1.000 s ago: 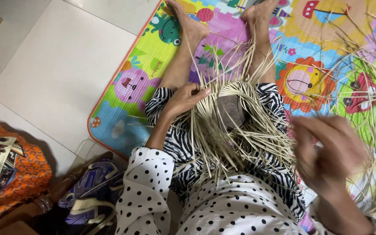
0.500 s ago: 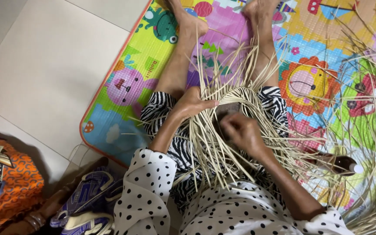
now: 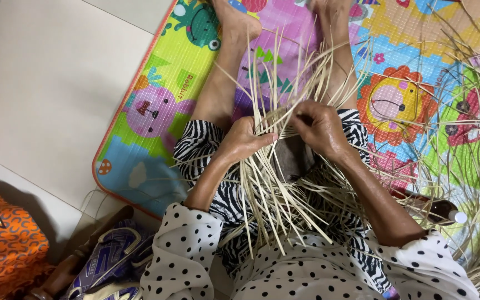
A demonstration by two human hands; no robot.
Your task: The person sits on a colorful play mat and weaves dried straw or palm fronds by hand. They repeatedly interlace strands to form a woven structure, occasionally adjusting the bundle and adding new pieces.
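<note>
Far out to the left of the left hand, an orange patterned cloth bundle (image 3: 6, 250) sits on the pale tiled floor (image 3: 45, 100), and nearer in lies a purple and white woven bag (image 3: 109, 264) with a dark wooden handle beside it. Now the left hand (image 3: 245, 141), and it has barely moved from half a second ago: it stays clamped on a fan of pale, flat straw weaving strips (image 3: 273, 189), thumb on top, fingers curled under, pinning them against the lap. Those strips spread out above the hand toward the bare feet and down below it over the zebra-striped trousers (image 3: 206, 147) and polka-dot white blouse (image 3: 301, 278). Here is the change: the right hand (image 3: 318, 125), which a second ago hung off to the right and half a second ago sat lower over the dark middle of the work, has come up beside the left, fingertips pinching a few strips. Both hands now meet at one spot, so the weaving looks to be under way there. Beyond the right hand, the colourful cartoon-animal foam play mat (image 3: 395, 105) shows through, and further right a loose heap of long straw strands (image 3: 473, 139) sprawls over it.
</note>
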